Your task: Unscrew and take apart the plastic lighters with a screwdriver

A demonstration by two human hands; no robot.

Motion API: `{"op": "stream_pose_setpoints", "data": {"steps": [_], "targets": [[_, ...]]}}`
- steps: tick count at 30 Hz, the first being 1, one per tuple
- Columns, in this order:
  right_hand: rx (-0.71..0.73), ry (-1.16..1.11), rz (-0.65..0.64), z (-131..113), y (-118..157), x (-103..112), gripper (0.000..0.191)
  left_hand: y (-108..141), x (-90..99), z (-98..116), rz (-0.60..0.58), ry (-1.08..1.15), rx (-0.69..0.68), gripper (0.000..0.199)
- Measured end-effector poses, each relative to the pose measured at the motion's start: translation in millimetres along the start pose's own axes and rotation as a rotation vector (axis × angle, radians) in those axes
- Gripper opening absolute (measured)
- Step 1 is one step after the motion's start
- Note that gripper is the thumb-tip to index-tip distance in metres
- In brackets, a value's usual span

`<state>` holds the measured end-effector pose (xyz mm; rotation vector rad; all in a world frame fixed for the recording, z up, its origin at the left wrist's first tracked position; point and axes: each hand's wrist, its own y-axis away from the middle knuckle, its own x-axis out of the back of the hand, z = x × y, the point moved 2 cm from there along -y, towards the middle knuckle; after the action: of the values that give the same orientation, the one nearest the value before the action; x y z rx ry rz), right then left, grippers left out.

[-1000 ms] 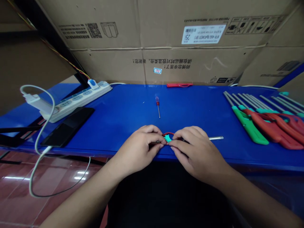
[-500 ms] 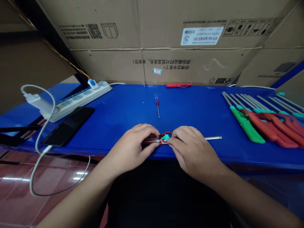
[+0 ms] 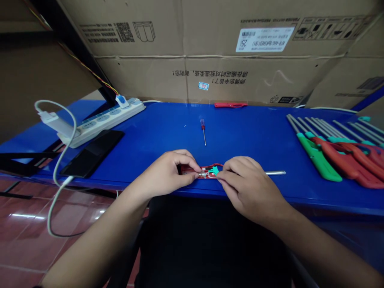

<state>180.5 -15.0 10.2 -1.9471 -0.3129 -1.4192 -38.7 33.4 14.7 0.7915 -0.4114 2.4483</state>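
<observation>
An opened red lighter [image 3: 207,176] lies near the table's front edge, its inner parts showing and its metal tube [image 3: 276,173] pointing right. My left hand [image 3: 174,172] is over its left part, thumb and forefinger closed at a clear and metal piece inside. With fingers bent together, my right hand [image 3: 244,180] grips the lighter just right of a green trigger part [image 3: 214,171]. The exact hold of the right fingertips is partly hidden. Beyond the hands lies a small screwdriver [image 3: 203,127] with its tip towards me.
A red shell half [image 3: 230,105] rests by the cardboard box [image 3: 150,76] at the back. Several long lighters [image 3: 336,156] lie at the right. At the left are a power strip [image 3: 105,122], a black phone [image 3: 91,154] and a white cable [image 3: 55,180].
The camera view has shifted slightly. My left fingers have shifted on the lighter, and more of its inside shows between the hands. My right hand stays by the green part.
</observation>
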Motion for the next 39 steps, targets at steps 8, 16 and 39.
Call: {"op": "stream_pose_setpoints", "data": {"steps": [8, 16, 39], "targets": [[0.038, -0.029, 0.04, 1.2, -1.9, 5.9, 0.021, 3.9, 1.1, 1.7, -0.029, -0.056, -0.038, 0.014], [0.095, -0.096, -0.149, 4.3, -32.1, 12.5, 0.021, 5.8, 0.0, 4.6, -0.006, -0.103, -0.033, 0.013], [0.385, -0.097, -0.431, 11.2, -70.6, 19.4, 0.017, 11.9, -0.1, -0.2, 0.011, -0.058, -0.094, 0.008]]}}
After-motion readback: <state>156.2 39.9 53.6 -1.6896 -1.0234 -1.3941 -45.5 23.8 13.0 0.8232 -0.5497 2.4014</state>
